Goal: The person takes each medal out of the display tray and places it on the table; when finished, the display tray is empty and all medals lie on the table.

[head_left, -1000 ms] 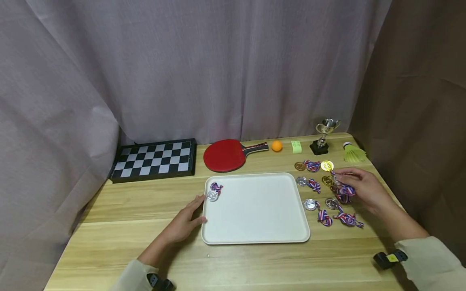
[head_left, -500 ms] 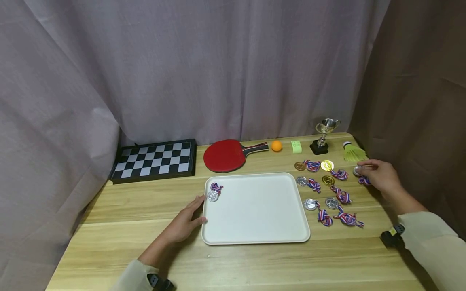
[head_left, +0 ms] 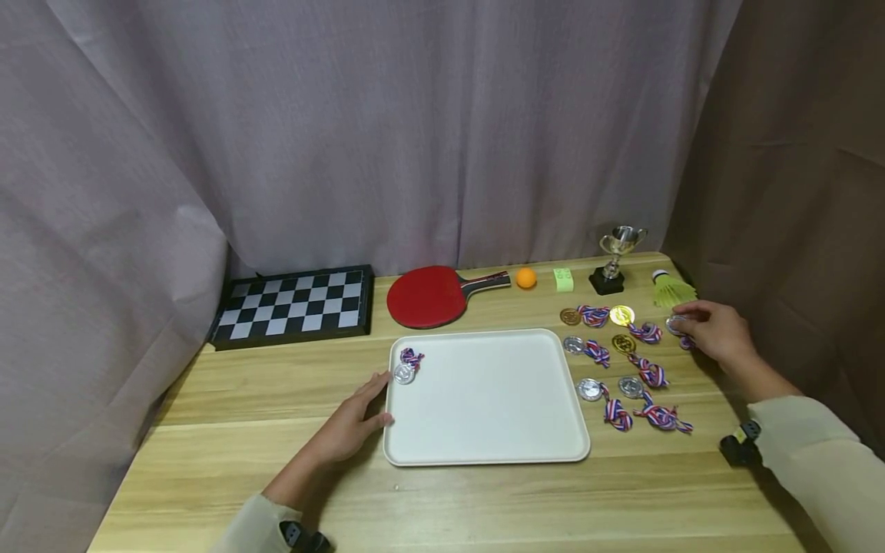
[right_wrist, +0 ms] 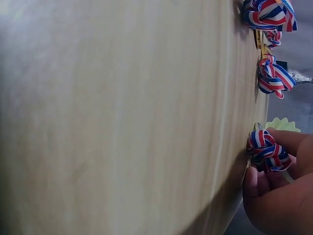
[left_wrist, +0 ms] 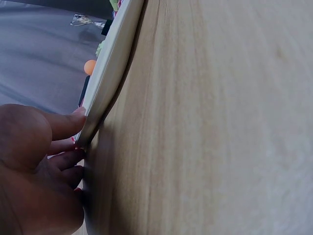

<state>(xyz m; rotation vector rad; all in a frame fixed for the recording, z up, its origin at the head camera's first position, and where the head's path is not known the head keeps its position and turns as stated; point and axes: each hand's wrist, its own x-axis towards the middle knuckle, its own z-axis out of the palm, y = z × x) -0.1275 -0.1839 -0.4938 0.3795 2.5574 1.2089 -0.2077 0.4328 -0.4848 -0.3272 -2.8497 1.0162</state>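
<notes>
My right hand (head_left: 719, 334) is at the far right of the table, thumb and fingertips pinching a silver medal (head_left: 674, 325). Its knotted red, white and blue ribbon (right_wrist: 268, 151) hangs beside the fingers in the right wrist view. On the left, my left hand (head_left: 351, 421) touches the left edge of a white tray (head_left: 484, 462) with extended fingers and thumb. Another silver medal (head_left: 404, 374) with a ribbon lies in the tray's upper left corner. Several gold, bronze and silver medals, among them a gold medal (head_left: 622, 316), lie on the table right of the tray.
Along the back stand or lie a checkered board (head_left: 293, 306), a red table tennis bat (head_left: 427, 297), an orange ball (head_left: 526, 278), a light green block (head_left: 563, 279), a small trophy cup (head_left: 615, 257) and a yellow shuttlecock (head_left: 672, 289). Curtains rise behind and to the right.
My right hand has carried the silver medal rightward from over the other medals to a spot just in front of the shuttlecock, then shifted slightly left. The left hand stays at the tray.
</notes>
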